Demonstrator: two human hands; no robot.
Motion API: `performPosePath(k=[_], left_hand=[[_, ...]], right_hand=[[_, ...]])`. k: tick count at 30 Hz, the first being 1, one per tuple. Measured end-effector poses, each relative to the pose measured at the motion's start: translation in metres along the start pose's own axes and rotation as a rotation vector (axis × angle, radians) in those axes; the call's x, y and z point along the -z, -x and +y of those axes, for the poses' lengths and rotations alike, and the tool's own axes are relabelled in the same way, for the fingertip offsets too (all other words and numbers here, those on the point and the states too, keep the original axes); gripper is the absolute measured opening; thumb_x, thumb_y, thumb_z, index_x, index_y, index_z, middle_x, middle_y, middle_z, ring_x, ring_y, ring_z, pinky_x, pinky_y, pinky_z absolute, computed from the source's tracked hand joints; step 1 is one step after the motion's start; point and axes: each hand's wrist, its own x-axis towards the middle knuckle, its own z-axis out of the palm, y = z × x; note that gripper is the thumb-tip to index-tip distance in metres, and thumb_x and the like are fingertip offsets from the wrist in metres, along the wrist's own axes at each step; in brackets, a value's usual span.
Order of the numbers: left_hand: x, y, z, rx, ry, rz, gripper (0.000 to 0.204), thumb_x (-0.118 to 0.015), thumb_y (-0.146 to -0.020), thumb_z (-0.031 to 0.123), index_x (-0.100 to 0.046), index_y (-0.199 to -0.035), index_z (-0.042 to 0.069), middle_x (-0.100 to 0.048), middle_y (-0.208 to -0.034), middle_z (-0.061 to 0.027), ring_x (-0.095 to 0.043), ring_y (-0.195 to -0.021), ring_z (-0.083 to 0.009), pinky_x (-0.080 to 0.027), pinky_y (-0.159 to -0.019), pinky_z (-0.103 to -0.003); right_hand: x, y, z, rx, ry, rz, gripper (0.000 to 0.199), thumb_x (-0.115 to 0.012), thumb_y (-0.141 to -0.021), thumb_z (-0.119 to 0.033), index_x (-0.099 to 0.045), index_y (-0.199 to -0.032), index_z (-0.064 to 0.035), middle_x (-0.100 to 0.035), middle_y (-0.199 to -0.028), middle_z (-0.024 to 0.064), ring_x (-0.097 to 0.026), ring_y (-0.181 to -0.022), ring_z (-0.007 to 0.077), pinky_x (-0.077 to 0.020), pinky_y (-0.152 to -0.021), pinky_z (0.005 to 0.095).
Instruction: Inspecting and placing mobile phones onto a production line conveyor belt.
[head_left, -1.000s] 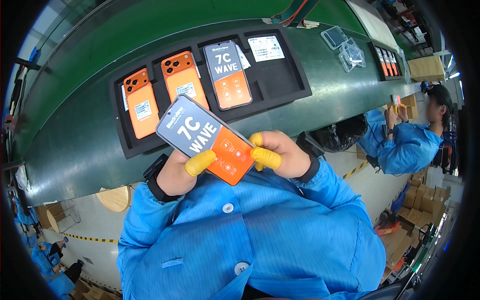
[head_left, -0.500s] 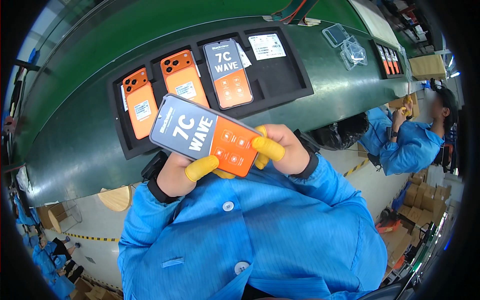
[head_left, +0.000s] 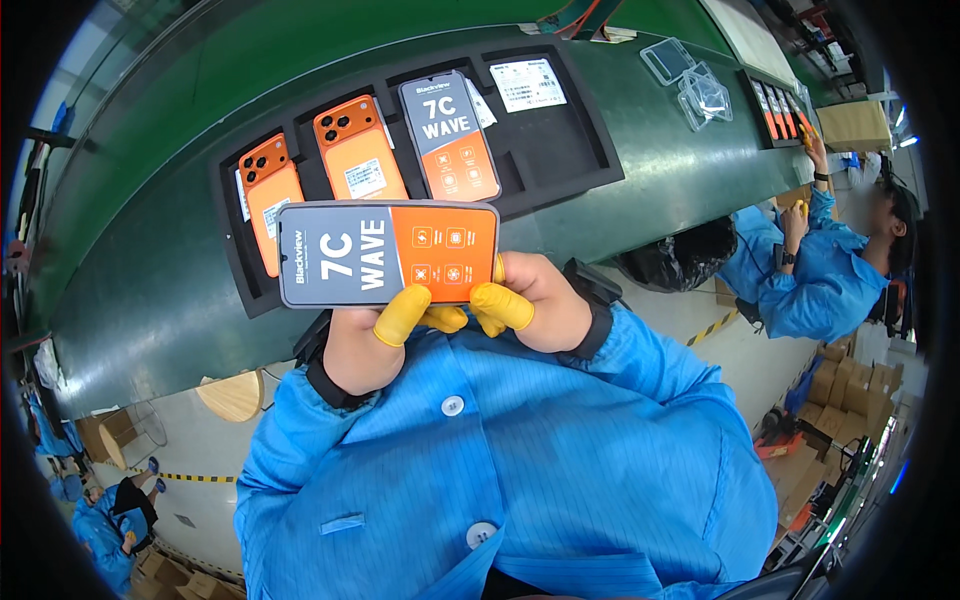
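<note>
Between my two hands is a smartphone (head_left: 345,255) with a grey and orange printed film over its front, held level and lengthwise. My left hand (head_left: 375,340) pinches its lower edge near the middle, with yellow finger cots on thumb and finger. My right hand (head_left: 535,305), in the same yellow cots, grips the lower right corner. Behind the phone lies a black foam tray (head_left: 555,180). Two orange phones (head_left: 270,205) lie camera side up in its left slots, partly hidden by the held phone. A third phone (head_left: 450,135) lies film side up; the rightmost slot has a white label card (head_left: 527,86).
Clear plastic cases (head_left: 703,97) lie on the green bench (head_left: 130,300) right of the tray. Further right, a co-worker in blue (head_left: 820,270) reaches to another phone tray (head_left: 770,110). A black bag (head_left: 680,262) hangs by the bench edge. A round wooden stool (head_left: 232,397) stands lower left.
The held phone has turned from a slant to level, its right end rising. My right hand has shifted down to its lower corner. The co-worker's arm has stretched toward the far tray.
</note>
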Motion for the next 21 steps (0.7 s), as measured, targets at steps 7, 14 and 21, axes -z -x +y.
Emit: performPosePath(k=[7, 14, 21], left_hand=[[-0.002, 0.002, -0.003, -0.024, 0.002, 0.008, 0.032, -0.051, -0.1, 0.019, -0.054, -0.122, -0.004, -0.065, -0.109, -0.0144, -0.067, -0.082, -0.0209, -0.056, -0.071, -0.032], [-0.003, 0.002, -0.008, -0.038, 0.035, 0.006, 0.03, -0.051, -0.1, 0.016, -0.054, -0.122, -0.004, -0.065, -0.108, -0.0145, -0.067, -0.078, -0.0213, -0.055, -0.068, -0.031], [-0.004, 0.004, -0.011, 0.013, 0.015, 0.017, 0.029, -0.051, -0.1, 0.015, -0.054, -0.121, -0.004, -0.066, -0.107, -0.0138, -0.067, -0.076, -0.0206, -0.054, -0.068, -0.03]], right_hand=[[-0.005, 0.004, 0.006, 0.017, 0.079, 0.069, 0.024, -0.053, -0.101, -0.023, -0.063, -0.112, -0.0051, -0.06, -0.084, -0.0026, -0.048, -0.067, 0.0036, -0.0421, -0.059, 0.0213], [-0.012, 0.007, 0.001, 0.0, 0.081, 0.138, 0.022, -0.052, -0.101, -0.022, -0.064, -0.105, -0.0034, -0.058, -0.076, -0.0025, -0.047, -0.064, 0.0033, -0.04, -0.056, 0.0212], [-0.015, 0.011, 0.004, -0.004, 0.065, 0.199, 0.023, -0.052, -0.101, -0.022, -0.064, -0.096, -0.0026, -0.055, -0.067, -0.0024, -0.046, -0.058, 0.0035, -0.0386, -0.053, 0.0213]])
